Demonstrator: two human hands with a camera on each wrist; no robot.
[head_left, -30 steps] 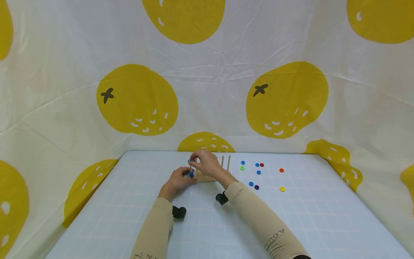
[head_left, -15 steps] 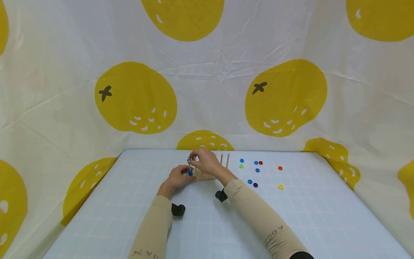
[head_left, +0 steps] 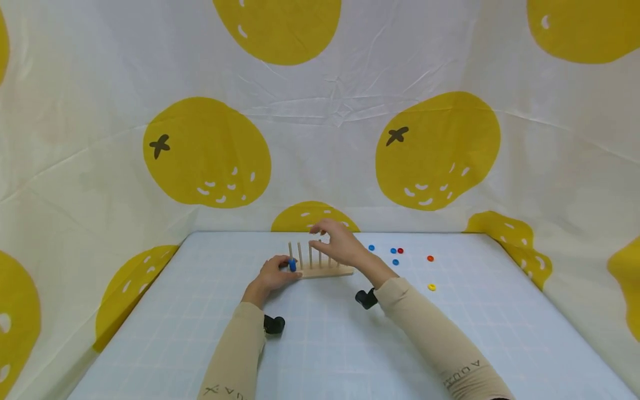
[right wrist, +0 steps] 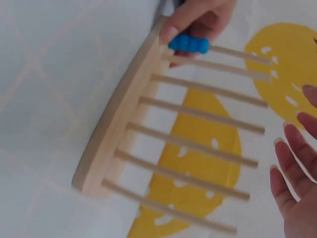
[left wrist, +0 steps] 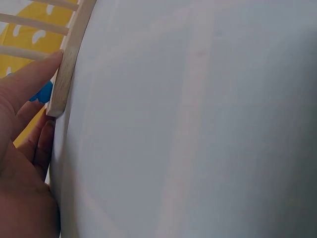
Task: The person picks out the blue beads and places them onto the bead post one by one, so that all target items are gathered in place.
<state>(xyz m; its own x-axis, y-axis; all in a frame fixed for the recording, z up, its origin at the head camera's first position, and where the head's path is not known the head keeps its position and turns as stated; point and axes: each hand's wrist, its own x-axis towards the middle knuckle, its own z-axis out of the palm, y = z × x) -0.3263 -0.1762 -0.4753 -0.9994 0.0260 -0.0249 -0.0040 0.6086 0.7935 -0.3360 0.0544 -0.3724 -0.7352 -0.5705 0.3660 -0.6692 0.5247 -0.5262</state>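
A wooden peg rack (head_left: 327, 271) with a row of upright pegs stands on the table. Several blue beads (head_left: 292, 265) are stacked at the foot of its leftmost peg; the other pegs look bare in the right wrist view. My left hand (head_left: 274, 273) grips the left end of the rack's base (left wrist: 73, 44), thumb at the front and fingers behind, close to the beads. To the right of that peg, my right hand (head_left: 342, 244) hovers in front of the rack with fingers spread. Nothing shows between those fingers, and the hand covers some pegs in the head view.
Loose ring beads lie on the table right of the rack: blue ones (head_left: 396, 262), a red one (head_left: 400, 251), an orange one (head_left: 430, 258) and a yellow one (head_left: 432, 287). My right forearm passes in front of that area. A patterned cloth (head_left: 320, 166) hangs behind.
My right hand has let go of a blue bead at the leftmost peg and moved right, its fingers parting. The blue stack there looks taller. My left hand stays at the rack's end.
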